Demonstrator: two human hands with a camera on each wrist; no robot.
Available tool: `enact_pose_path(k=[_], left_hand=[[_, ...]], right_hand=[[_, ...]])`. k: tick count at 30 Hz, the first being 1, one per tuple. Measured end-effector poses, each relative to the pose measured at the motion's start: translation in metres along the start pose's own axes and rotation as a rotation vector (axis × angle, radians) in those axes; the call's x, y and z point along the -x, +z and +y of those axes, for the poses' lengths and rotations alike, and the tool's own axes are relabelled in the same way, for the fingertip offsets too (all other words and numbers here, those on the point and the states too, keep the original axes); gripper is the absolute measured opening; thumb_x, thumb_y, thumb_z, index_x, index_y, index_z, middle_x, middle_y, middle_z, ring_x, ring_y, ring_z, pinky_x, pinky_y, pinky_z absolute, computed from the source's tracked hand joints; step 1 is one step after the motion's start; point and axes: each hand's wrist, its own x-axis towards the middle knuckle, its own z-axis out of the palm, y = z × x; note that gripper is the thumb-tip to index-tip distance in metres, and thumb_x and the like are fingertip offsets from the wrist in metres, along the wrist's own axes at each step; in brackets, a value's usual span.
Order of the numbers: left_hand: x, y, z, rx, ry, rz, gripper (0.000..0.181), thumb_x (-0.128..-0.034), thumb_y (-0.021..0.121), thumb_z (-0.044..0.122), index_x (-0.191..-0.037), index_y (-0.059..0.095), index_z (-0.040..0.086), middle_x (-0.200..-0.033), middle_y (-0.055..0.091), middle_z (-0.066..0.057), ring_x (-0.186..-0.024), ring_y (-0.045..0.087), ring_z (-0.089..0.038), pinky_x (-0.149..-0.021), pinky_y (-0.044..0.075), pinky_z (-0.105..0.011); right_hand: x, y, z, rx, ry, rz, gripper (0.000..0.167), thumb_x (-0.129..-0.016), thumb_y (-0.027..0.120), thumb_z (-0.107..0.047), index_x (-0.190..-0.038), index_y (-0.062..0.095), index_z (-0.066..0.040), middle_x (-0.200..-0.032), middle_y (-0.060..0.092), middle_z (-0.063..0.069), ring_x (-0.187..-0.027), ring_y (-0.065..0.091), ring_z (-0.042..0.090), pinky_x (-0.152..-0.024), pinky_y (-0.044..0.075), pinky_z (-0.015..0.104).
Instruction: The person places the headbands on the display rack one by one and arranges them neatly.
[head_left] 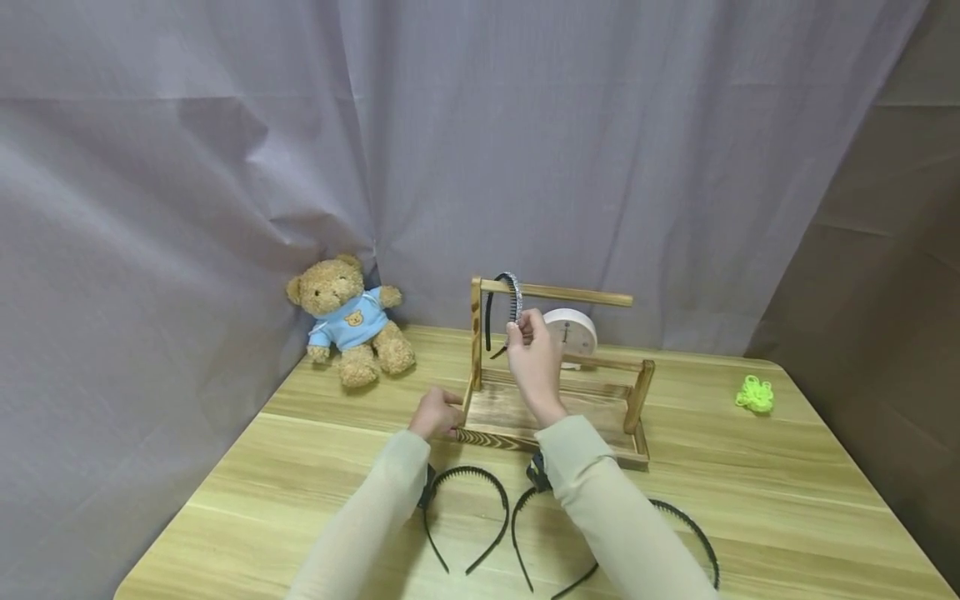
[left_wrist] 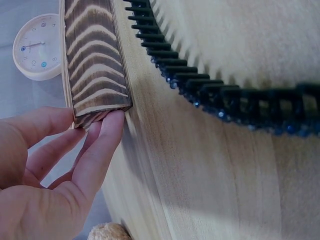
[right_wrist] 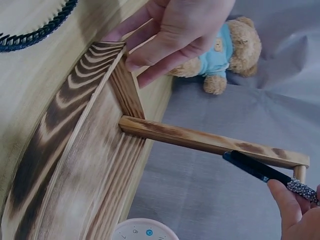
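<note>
A wooden rack [head_left: 495, 440] with a tray base and a raised bar stands mid-table. My left hand [head_left: 437, 412] grips its front left corner [left_wrist: 100, 112], thumb and fingers on either side of the wood. Over the upper bar [head_left: 577, 294], near its left post, loops a black toothed headband [head_left: 516, 292] with sparkling stones. My right hand [head_left: 534, 358] pinches one side of this headband, seen edge-on in the right wrist view with its dark end [right_wrist: 245, 165] beside the post.
Several black headbands lie at the front: one on the left [head_left: 465, 471], one in the middle [head_left: 515, 533], another [head_left: 697, 533] partly behind my right sleeve. A teddy bear [head_left: 348, 321] sits back left. A white clock [head_left: 573, 329] stands behind the rack, green stringy bundle [head_left: 754, 395] far right.
</note>
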Motion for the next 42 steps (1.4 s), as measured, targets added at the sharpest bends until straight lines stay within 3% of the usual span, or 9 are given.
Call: enact_pose_path(k=[8,20,30,42], left_hand=[[0.002,0.003,0.001,-0.004,-0.004,0.005,0.041,-0.0851,0.062,-0.007,-0.126,0.061,-0.007,-0.099,0.069,-0.024,-0.066,0.065,-0.018,-0.064,0.061,-0.031],[0.003,0.003,-0.003,0.004,-0.003,-0.014,0.040,-0.0868,0.062,-0.006,-0.127,0.060,-0.008,-0.095,0.070,-0.023,-0.064,0.066,-0.018,-0.062,0.061,-0.031],[0.003,0.003,0.000,0.022,-0.003,-0.002,0.040,-0.0861,0.062,-0.008,-0.126,0.060,-0.009,-0.090,0.070,-0.024,-0.059,0.064,-0.015,-0.061,0.061,-0.032],[0.001,0.001,0.002,-0.008,0.003,0.010,0.040,-0.0853,0.064,-0.006,-0.125,0.061,-0.008,-0.093,0.071,-0.022,-0.066,0.068,-0.019,-0.063,0.061,-0.032]], right_hand=[[0.002,0.006,0.004,0.046,0.013,-0.064,0.010,-0.095,0.063,-0.015,-0.097,0.057,-0.006,-0.097,0.069,0.013,-0.090,0.067,0.027,-0.081,0.056,0.040],[0.014,0.005,0.007,-0.032,0.077,-0.100,0.034,-0.089,0.071,-0.018,-0.114,0.053,-0.002,-0.107,0.063,0.016,-0.102,0.062,0.029,-0.094,0.054,0.038],[0.023,-0.010,0.012,-0.101,0.126,-0.084,0.036,-0.087,0.074,-0.016,-0.114,0.056,0.001,-0.108,0.063,0.019,-0.103,0.063,0.032,-0.096,0.054,0.039],[0.035,-0.033,0.009,-0.133,0.174,-0.140,0.042,-0.088,0.074,-0.020,-0.122,0.058,0.000,-0.116,0.064,0.020,-0.107,0.062,0.029,-0.098,0.053,0.038]])
